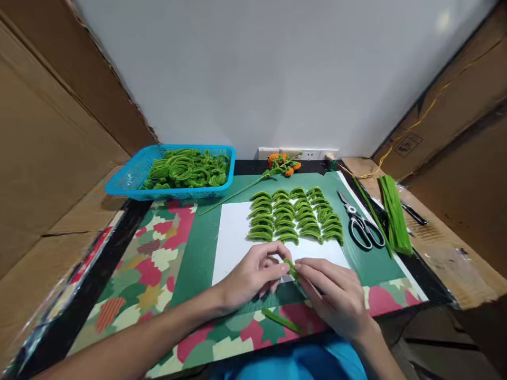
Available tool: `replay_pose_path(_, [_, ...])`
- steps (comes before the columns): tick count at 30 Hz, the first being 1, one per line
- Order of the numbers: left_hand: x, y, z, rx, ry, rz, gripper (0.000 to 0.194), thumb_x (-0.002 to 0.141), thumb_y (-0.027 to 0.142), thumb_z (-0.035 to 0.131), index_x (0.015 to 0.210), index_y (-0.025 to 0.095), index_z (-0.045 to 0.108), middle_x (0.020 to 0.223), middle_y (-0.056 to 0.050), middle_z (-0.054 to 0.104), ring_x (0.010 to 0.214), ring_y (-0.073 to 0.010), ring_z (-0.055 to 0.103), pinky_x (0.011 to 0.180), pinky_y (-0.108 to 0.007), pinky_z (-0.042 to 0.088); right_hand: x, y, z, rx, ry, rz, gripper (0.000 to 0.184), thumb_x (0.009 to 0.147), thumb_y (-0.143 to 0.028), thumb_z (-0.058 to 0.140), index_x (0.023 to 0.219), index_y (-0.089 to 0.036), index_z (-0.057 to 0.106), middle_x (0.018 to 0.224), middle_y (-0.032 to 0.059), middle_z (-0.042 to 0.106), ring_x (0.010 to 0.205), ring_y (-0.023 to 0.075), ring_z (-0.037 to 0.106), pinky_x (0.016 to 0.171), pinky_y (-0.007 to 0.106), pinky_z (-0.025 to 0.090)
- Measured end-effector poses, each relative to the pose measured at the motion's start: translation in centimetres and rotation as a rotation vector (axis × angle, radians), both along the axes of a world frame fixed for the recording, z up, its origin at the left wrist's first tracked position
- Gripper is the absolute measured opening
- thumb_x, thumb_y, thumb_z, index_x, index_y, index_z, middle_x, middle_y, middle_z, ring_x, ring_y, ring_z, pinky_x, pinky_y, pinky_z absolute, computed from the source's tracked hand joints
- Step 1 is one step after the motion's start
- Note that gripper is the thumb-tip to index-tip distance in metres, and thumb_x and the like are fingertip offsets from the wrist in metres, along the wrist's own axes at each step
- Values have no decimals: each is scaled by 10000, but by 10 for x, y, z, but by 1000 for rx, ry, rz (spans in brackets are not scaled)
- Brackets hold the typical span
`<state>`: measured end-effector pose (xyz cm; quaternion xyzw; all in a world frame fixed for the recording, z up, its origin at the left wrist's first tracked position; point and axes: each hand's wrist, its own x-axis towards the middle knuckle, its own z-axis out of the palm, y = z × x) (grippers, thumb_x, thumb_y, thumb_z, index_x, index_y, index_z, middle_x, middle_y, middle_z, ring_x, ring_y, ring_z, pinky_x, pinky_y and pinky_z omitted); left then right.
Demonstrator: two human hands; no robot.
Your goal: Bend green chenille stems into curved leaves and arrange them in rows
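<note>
Between my two hands is a short green pipe cleaner (291, 269), partly covered by the fingertips. My left hand (259, 272) pinches one end with thumb and index finger. From the other side, my right hand (332, 290) grips it with its fingertips. Just beyond the hands, curved green pipe cleaner pieces (283, 217) lie in several columns on a white sheet (233, 237). Closer to my body, a loose straight green piece (282, 320) rests at the front of the patterned cover.
A blue basket (170, 195) holding looped green pieces stands at back left. An orange flower on a green stem (253, 183) lies behind the sheet. To the right are scissors (361, 224), a green pipe cleaner bundle (395, 214) and a black-handled tool (414, 212). Cardboard walls flank the table.
</note>
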<state>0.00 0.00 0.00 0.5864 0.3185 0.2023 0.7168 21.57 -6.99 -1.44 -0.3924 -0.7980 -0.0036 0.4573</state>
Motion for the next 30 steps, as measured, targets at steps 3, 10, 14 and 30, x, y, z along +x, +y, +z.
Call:
replay_pose_path(3, [1,2,3,-15,-6,1,305,990,469,709,1050,184,620,579,55,594,439,-69,444,430,-147,360,-2,-2,4,10,-2,-27,255,958,-13,695,1177,-136,738,1044,126,823,891,217,796,744,310,644])
replay_pose_path(10, [5,4,3,-80,-74,56,339,943,466,773,1007,172,617,588,45,625,397,-63,482,386,-136,370,-1,-2,6,47,-2,-18,358,918,39,678,1235,-120,727,1076,139,821,914,219,797,755,314,648])
replay_pose_path(14, [6,5,6,-135,-128,102,373,885,472,830,954,163,632,719,15,670,432,-66,554,369,-140,395,2,0,5,77,-56,-25,358,912,42,680,1229,-115,734,1093,149,822,921,229,800,765,323,652])
replay_pose_path(30, [5,4,2,-125,-85,58,405,915,535,803,974,189,601,512,65,580,361,-66,461,361,-130,380,4,-2,4,181,-139,-19,305,946,3,675,1229,-87,744,1097,172,817,951,251,783,743,351,622])
